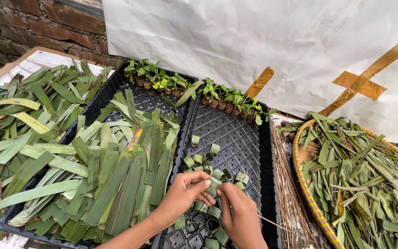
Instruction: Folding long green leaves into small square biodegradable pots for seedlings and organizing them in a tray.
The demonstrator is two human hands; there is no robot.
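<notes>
My left hand (183,196) and my right hand (240,216) meet over the right black tray (249,147), fingertips pinched together on a rolled green leaf strip (213,186). A thin stick (272,222) pokes out from under my right hand. Several small leaf rings (208,161) lie scattered on the tray around and under my hands. A stack of cut green leaf strips (125,175) fills the left black tray (116,83), just left of my left hand.
Small seedlings in leaf pots (229,99) line the back of both trays. A woven basket (302,184) of leaf scraps sits at right, thin sticks (284,184) beside it. Loose leaves (19,120) pile at left. White paper covers the wall.
</notes>
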